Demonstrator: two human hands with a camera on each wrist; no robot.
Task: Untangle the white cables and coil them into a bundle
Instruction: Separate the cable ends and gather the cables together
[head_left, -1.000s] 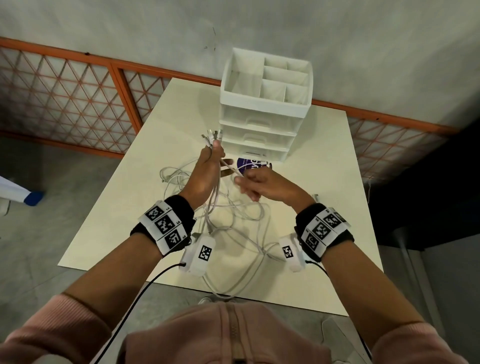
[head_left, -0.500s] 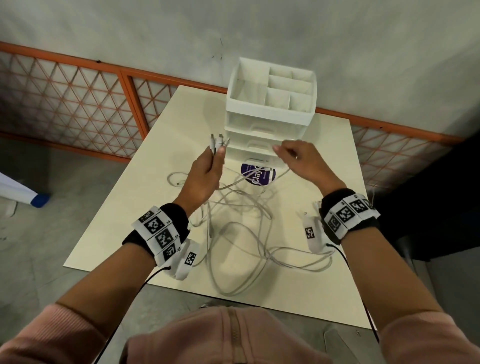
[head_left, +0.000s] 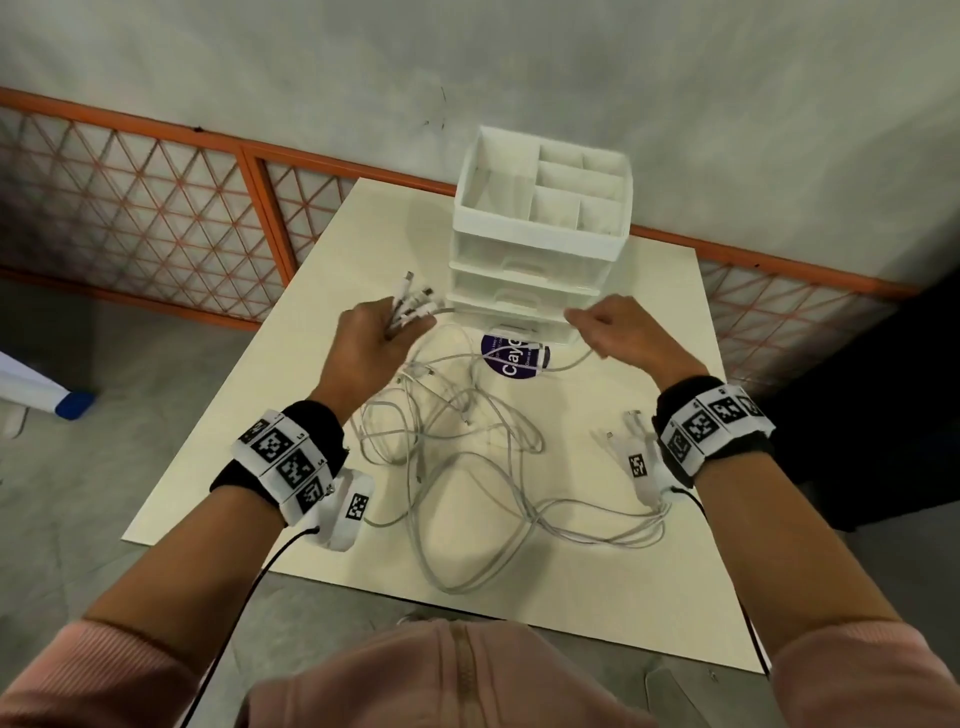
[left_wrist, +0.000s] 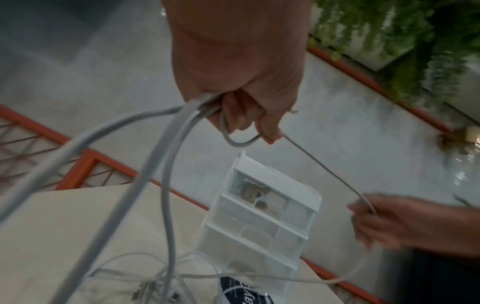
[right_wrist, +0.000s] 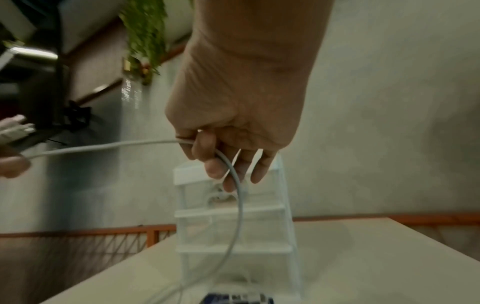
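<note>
Several white cables (head_left: 467, 467) lie tangled in loops on the cream table (head_left: 597, 597). My left hand (head_left: 363, 348) grips a bunch of their ends above the table, the plugs (head_left: 410, 301) sticking out past the fingers; the cords (left_wrist: 166, 164) hang down from the fist (left_wrist: 241, 98). My right hand (head_left: 618, 332) pinches one cable strand (right_wrist: 233, 174) in front of the white drawer unit. That strand (left_wrist: 324, 168) runs taut between the two hands. More plug ends (head_left: 623, 431) lie near my right wrist.
A white drawer organizer (head_left: 540, 234) with open top compartments stands at the table's far side. A round purple-labelled tub (head_left: 511, 353) sits just before it, under the cables. An orange lattice railing (head_left: 156, 208) and a grey wall are behind the table.
My right hand has moved right and away from the left, drawing one strand out taut. The left hand holds its bunch of plug ends at about the same place.
</note>
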